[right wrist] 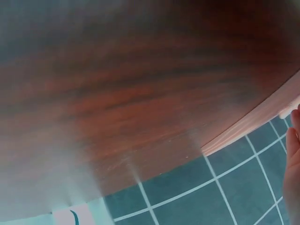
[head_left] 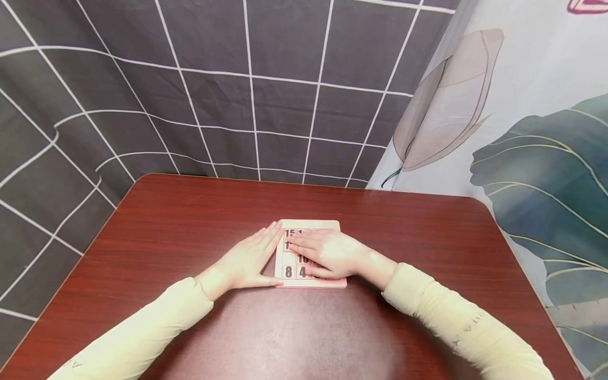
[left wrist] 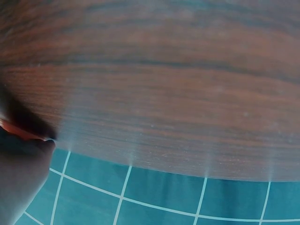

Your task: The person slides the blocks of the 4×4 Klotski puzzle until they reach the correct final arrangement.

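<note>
A number slide puzzle [head_left: 288, 260] with a pale frame lies on the table. Tiles 15, 10, 8 and 4 show, with a gap at the left of the third row. My left hand [head_left: 250, 259] rests along its left side, straight fingers at the upper corner and outstretched thumb at the lower one. Over the tiles lies my right hand [head_left: 332, 253], its extended fingers touching them and covering the puzzle's right part. The left wrist view catches a dark piece of the left hand [left wrist: 23, 176]; the right wrist view shows the right hand [right wrist: 293, 161] beside the puzzle's edge [right wrist: 246, 124].
The reddish-brown wooden table [head_left: 190, 211] extends around the puzzle, with glare near its front. Behind and to the left hangs a dark grid-patterned curtain [head_left: 214, 100]. A white leaf-printed curtain [head_left: 522, 79] hangs on the right.
</note>
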The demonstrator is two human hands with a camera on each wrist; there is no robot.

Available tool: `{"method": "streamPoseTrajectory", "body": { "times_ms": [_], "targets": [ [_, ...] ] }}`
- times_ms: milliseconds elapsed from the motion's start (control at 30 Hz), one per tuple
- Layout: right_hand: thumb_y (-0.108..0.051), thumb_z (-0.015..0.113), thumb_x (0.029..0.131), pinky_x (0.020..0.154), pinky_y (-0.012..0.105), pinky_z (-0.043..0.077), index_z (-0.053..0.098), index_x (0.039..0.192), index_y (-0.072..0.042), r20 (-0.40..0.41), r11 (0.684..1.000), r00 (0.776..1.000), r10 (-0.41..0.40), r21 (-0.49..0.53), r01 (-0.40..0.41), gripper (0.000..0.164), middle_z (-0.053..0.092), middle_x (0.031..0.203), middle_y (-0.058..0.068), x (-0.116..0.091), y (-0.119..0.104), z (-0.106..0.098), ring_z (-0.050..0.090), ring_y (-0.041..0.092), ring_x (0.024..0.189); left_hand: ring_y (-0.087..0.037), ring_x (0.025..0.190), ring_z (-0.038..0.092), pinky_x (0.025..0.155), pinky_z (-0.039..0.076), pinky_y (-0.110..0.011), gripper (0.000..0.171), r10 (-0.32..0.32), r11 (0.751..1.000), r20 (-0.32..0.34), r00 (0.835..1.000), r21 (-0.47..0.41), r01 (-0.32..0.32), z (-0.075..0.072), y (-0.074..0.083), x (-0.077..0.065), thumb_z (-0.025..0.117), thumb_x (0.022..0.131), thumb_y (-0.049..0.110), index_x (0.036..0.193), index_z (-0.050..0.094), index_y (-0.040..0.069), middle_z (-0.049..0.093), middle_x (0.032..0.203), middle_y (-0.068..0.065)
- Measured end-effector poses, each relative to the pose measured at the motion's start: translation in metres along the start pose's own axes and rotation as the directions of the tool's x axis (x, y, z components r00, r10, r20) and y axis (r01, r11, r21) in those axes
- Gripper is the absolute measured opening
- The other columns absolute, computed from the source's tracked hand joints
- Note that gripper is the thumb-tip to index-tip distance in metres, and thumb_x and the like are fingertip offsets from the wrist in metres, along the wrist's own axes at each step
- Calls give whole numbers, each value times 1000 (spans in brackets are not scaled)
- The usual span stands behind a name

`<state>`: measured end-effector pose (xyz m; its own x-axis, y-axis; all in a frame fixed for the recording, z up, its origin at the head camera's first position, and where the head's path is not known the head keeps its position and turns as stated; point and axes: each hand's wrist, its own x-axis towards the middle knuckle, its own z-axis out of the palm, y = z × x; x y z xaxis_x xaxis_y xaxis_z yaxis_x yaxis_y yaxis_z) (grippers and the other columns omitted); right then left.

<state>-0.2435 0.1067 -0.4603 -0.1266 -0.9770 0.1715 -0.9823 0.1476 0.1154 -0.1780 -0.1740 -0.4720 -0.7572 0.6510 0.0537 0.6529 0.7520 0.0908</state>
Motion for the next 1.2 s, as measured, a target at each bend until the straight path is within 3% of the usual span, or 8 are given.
{"method": "streamPoseTrajectory", "body": {
  "times_ms": [400,933,1200],
  "targets": [
    [-46,67,100,121,36,49,61,147,-2,-48,989,988,-149,-4,149,64,66,149,7,-10,-33,-6,62,21,141,-40,161,30,132,34,-47,113,4,1000,-9,1000,-9,-4,-2,1,1,69,91,65,163,27,-11,24,173,-29],
    [-41,64,103,120,38,50,61,149,-4,11,999,1000,-28,-21,29,59,66,149,7,-3,-17,-1,62,22,141,-40,161,30,132,33,-48,113,-4,1000,2,1000,-8,4,-2,3,1,70,90,65,162,28,-11,24,173,-29],
    [-40,70,100,117,39,52,64,144,-4,-76,998,995,-60,-12,59,58,70,144,8,-12,-18,-5,66,23,136,-40,161,30,132,33,-48,114,-6,1000,7,1000,-7,6,-1,2,0,70,91,66,163,26,-11,24,173,-29]
  ]
}}
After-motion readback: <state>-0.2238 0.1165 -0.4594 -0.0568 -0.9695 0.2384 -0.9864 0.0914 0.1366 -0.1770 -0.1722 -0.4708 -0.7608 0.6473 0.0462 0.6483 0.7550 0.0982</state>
